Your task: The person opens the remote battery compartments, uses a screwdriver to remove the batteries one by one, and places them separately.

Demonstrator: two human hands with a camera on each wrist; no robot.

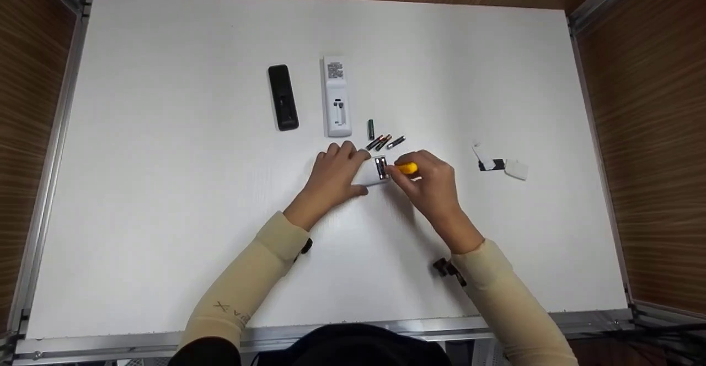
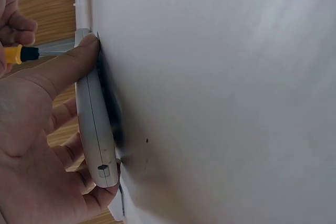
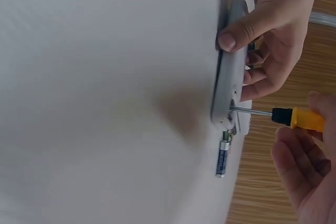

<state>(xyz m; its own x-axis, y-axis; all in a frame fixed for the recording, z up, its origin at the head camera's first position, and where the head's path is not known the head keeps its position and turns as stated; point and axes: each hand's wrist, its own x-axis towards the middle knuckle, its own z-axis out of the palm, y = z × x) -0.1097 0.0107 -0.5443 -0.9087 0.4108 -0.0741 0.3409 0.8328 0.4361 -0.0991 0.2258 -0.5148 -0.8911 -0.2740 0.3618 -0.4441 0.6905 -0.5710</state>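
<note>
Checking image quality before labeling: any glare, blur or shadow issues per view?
Head: even light, sharp, soft shadows under the left hand and right hand. Left wrist: table washed out, dark shadow beside the remote. Right wrist: tabletop blurred, screwdriver sharp.

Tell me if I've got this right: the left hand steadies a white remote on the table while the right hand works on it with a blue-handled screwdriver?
Not quite. The screwdriver handle is yellow, as the right wrist view shows. The rest holds: the left hand steadies the white remote while the right hand works the tool.
</note>
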